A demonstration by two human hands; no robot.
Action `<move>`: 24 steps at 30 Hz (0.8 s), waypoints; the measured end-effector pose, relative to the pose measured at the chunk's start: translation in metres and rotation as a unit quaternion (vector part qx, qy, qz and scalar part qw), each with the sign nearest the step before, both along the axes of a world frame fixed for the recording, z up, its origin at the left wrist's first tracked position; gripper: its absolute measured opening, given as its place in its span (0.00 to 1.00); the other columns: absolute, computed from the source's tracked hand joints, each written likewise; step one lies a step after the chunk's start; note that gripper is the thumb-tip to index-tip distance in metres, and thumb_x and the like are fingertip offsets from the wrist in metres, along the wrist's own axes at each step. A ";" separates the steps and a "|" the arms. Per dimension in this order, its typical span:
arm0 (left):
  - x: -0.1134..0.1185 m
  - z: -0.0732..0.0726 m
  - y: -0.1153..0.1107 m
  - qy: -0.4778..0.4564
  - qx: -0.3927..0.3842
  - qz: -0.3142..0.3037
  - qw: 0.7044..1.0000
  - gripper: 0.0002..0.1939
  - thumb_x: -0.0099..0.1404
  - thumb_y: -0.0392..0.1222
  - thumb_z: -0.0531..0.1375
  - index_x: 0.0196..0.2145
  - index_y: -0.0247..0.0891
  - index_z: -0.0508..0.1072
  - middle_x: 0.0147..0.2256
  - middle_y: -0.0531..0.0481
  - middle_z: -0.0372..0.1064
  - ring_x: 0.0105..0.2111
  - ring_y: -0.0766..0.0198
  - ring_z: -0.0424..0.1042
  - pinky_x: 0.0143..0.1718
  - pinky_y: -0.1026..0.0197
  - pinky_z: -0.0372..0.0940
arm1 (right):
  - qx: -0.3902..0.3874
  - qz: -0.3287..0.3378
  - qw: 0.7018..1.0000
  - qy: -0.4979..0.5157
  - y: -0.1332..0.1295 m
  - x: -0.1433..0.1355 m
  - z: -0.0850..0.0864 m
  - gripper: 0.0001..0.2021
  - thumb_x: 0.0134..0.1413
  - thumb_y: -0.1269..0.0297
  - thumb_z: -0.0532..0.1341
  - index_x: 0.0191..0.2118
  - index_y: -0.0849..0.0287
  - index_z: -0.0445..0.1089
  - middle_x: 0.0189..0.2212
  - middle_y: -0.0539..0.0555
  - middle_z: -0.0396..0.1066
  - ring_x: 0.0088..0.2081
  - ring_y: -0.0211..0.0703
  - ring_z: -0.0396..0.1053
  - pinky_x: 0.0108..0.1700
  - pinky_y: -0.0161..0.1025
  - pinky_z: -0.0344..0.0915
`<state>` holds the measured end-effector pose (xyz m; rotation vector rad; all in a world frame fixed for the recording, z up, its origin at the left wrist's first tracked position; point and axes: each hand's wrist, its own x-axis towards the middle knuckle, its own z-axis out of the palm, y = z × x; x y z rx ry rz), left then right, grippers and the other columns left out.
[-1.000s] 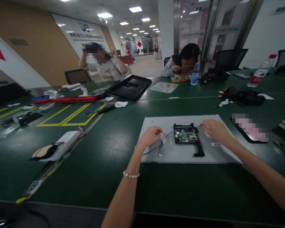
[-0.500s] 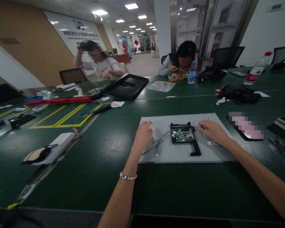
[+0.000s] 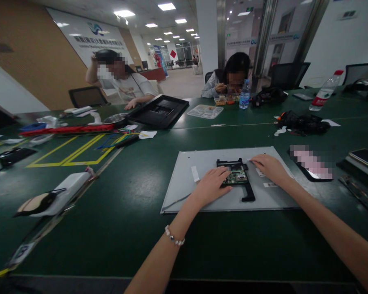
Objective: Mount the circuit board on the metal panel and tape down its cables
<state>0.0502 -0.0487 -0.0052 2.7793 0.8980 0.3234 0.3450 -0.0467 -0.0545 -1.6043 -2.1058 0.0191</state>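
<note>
A green circuit board (image 3: 238,174) in a black plastic frame (image 3: 248,191) lies on a light grey flat panel (image 3: 178,179). My left hand (image 3: 211,183) rests over the board's left side, fingers stretched out and touching the board and frame, hiding part of both. Just right of the frame, my right hand (image 3: 268,166) has its thumb and fingers pinched together low over the panel. A tiny pale bit shows at those fingertips, too small to name. A grey cable (image 3: 179,201) runs out from under my left forearm. A white strip (image 3: 195,173) lies on the panel.
A phone (image 3: 311,163) lies right of the panel. Farther back stand a blue-labelled bottle (image 3: 244,96) and a red-capped bottle (image 3: 325,92), near a black tangled bundle (image 3: 303,122). A black bezel (image 3: 161,111) and a white device (image 3: 66,192) lie leftward. Two people sit across the table.
My left hand has moved right, from the panel's left part onto the board. My right hand stays beside the frame. The person at far left has lowered a hand to the table.
</note>
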 end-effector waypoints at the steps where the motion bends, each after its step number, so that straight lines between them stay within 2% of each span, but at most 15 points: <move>1: 0.000 -0.002 0.001 0.007 0.002 -0.003 1.000 0.26 0.68 0.48 0.55 0.60 0.39 0.60 0.61 0.43 0.56 0.62 0.54 0.55 0.62 0.49 0.51 | 0.003 0.000 1.000 0.005 0.000 -0.002 0.003 0.14 0.62 0.66 0.53 0.45 0.57 0.74 0.44 0.57 0.76 0.47 0.49 0.71 0.49 0.46 0.66; 5: 0.000 -0.005 0.004 0.008 0.010 -0.006 1.000 0.24 0.69 0.45 0.54 0.60 0.38 0.60 0.61 0.43 0.57 0.61 0.55 0.56 0.62 0.50 0.51 | 0.018 0.003 1.000 0.023 0.008 -0.020 0.019 0.14 0.63 0.66 0.52 0.46 0.58 0.74 0.45 0.57 0.75 0.47 0.48 0.71 0.50 0.45 0.65; 10: 0.001 -0.009 0.005 -0.002 0.018 -0.010 1.000 0.23 0.69 0.45 0.54 0.59 0.37 0.61 0.60 0.41 0.59 0.61 0.55 0.56 0.62 0.50 0.51 | 0.010 0.029 0.999 0.019 0.029 -0.057 0.033 0.13 0.62 0.68 0.53 0.45 0.57 0.74 0.45 0.56 0.76 0.48 0.48 0.71 0.52 0.44 0.64; 16: 0.001 -0.009 0.007 -0.010 0.004 -0.012 1.000 0.23 0.68 0.45 0.56 0.58 0.37 0.61 0.59 0.42 0.61 0.61 0.56 0.57 0.61 0.50 0.53 | -0.018 0.041 0.999 0.003 0.046 -0.092 0.031 0.13 0.60 0.71 0.54 0.44 0.58 0.74 0.43 0.57 0.76 0.47 0.46 0.71 0.50 0.41 0.64; 24: 0.003 -0.012 0.009 0.006 0.013 -0.004 1.000 0.22 0.68 0.45 0.55 0.58 0.36 0.63 0.60 0.41 0.59 0.62 0.57 0.56 0.62 0.51 0.51 | -0.045 0.065 0.997 -0.027 0.048 -0.102 0.026 0.12 0.61 0.70 0.54 0.41 0.58 0.75 0.41 0.58 0.76 0.44 0.46 0.71 0.47 0.39 0.63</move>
